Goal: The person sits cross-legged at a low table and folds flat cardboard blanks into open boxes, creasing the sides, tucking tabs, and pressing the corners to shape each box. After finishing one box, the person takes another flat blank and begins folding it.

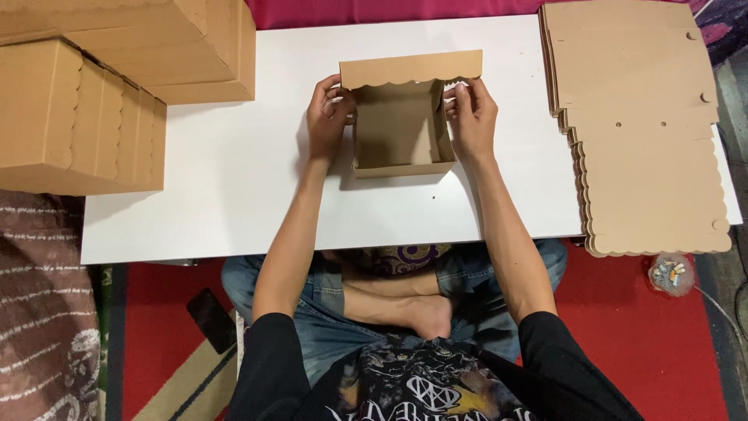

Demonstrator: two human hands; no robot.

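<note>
A small brown cardboard box (pixel 401 125) stands open on the low white table (pixel 234 187), its scalloped lid flap (pixel 411 68) raised at the far side. My left hand (pixel 327 117) grips the box's left wall near the flap hinge. My right hand (pixel 471 117) grips the right wall at the same height, fingers pinched on the edge. The inside of the box looks empty.
Several finished scalloped boxes (pixel 78 117) are stacked at the table's left and far left. A pile of flat die-cut cardboard blanks (pixel 639 132) lies at the right. A dark phone (pixel 210 320) and a small glass ashtray (pixel 670 274) sit on the red floor mat.
</note>
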